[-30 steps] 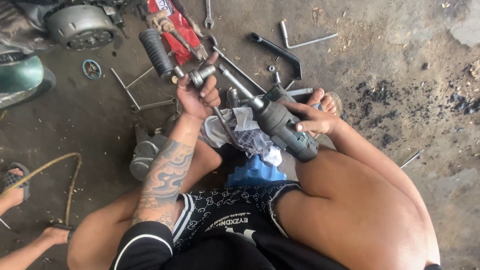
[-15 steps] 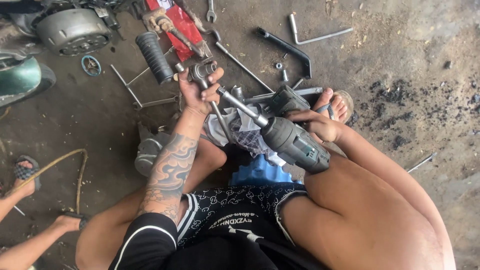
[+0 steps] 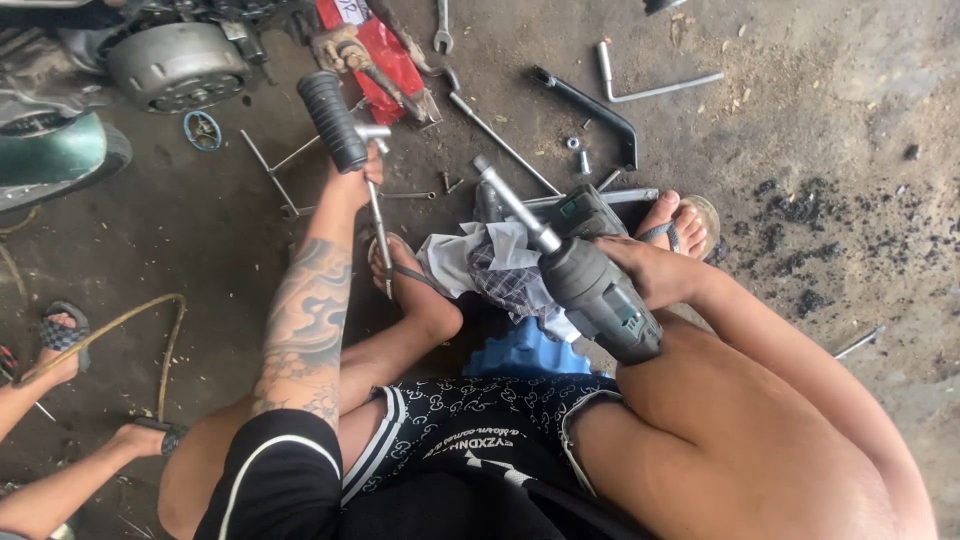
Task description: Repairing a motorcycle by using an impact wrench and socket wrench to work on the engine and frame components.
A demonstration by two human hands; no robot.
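While the left hand [image 3: 352, 180] grips a black-handled metal lever [image 3: 340, 130] at upper left, the right hand [image 3: 645, 270] clasps a power wrench [image 3: 590, 285] at centre.

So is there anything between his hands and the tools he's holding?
No. The left hand grips the metal rod with the black rubber footpeg directly, and the right hand holds the power impact wrench directly. Nothing visible sits between.

Right hand [image 3: 640, 268] behind impact wrench [image 3: 590, 290]
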